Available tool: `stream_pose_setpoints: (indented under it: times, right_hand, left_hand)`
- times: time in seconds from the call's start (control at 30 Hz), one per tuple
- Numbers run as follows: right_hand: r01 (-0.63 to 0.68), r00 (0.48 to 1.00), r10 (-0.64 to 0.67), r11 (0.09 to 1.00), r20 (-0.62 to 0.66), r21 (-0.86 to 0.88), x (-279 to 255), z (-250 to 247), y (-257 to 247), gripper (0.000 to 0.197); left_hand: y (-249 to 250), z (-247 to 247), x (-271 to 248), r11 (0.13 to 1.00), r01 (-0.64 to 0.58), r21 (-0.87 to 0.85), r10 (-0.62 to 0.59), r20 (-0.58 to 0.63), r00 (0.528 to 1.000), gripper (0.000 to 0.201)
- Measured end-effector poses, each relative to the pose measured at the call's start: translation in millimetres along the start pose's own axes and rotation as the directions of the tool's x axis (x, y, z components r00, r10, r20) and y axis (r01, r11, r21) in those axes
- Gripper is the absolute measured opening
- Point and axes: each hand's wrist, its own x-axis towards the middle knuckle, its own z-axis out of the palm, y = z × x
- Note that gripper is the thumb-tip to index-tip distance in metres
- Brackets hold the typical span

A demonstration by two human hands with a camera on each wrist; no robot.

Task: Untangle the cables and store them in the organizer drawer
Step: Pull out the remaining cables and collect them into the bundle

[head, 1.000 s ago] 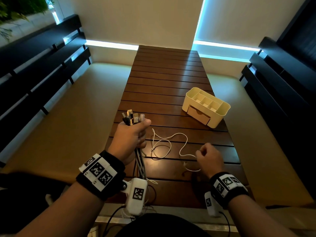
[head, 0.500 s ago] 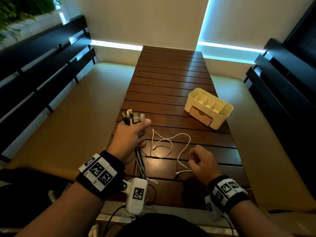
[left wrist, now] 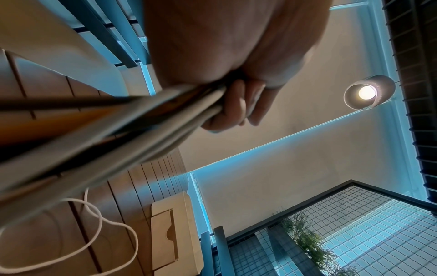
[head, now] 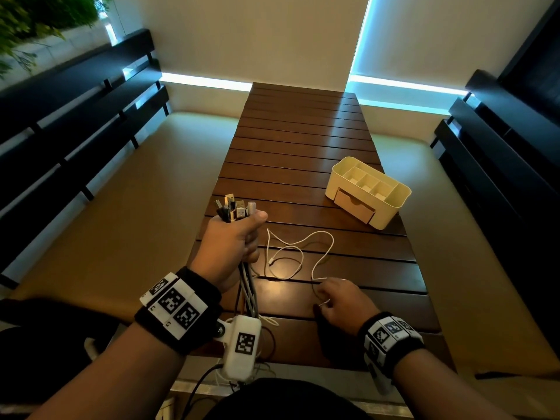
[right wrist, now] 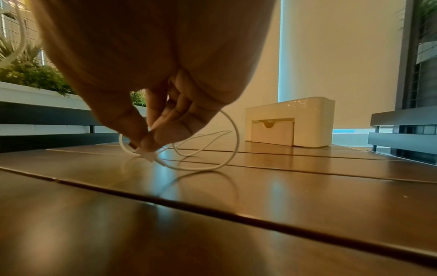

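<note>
Pinching the plug end of the white cable (right wrist: 214, 149) between thumb and fingertips, my right hand (head: 342, 301) sits low over the near part of the slatted table (head: 303, 137); the rest of that cable lies in loose loops just beyond, between my two hands. My left hand (head: 233, 244) is clenched around the cable bundle (head: 235, 209), connectors sticking up out of the fist and the cords hanging down below it.

To do this well I should, I think, lift the plug slowly and let the loops run out one by one, watching that none crosses over another and tightens into a knot, then coil it small enough for the drawer (head: 354, 204). That drawer looks closed, at the front of the cream organizer (head: 394, 207) on the far right.

How the hanging cords are tangled below the table's near edge I cannot see; the wrist camera and my arm cover them. From the left wrist the bundle is a blur, so I cannot count the cables.
</note>
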Motion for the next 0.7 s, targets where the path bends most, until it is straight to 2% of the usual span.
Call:
stream_pose_setpoints:
  times: [0.23,0.37,0.5,0.57,0.63,0.7]
  right_hand:
    - [0.026,0.99,-0.007,0.99,0.14,-0.138,9,4,6,0.024]
    - [-0.012,0.992,0.026,0.993,0.124,-0.116,9,1,2,0.019]
    - [-0.085,0.996,0.083,0.993,0.025,0.087,9,-16,-21,0.014]
    - [-0.048,0.995,0.065,0.977,-0.075,0.209,12,-31,-39,0.015]
    - [0.013,0.976,0.07,0.925,-0.204,0.381,17,-48,-61,0.013]
    - [0.042,0.953,0.134,0.828,-0.271,0.56,24,-67,-82,0.008]
  left_hand:
    - [-1,-2,-1,1.0,-0.005,-0.006,0.005,0.0,1.0,0.022]
    - [-1,-5,-1,1.0,-0.008,-0.007,0.008,0.002,1.0,0.022]
    - [-1,-5,0,1.0,-0.01,0.004,0.01,-0.008,1.0,0.023]
    - [-2,-3,1,1.0,-0.011,0.013,0.011,-0.008,1.0,0.023]
    - [-3,3,1,0.999,-0.025,0.034,0.024,0.008,1.0,0.027]
    - [-5,10,4,0.998,-0.043,0.048,0.041,0.041,0.998,0.03]
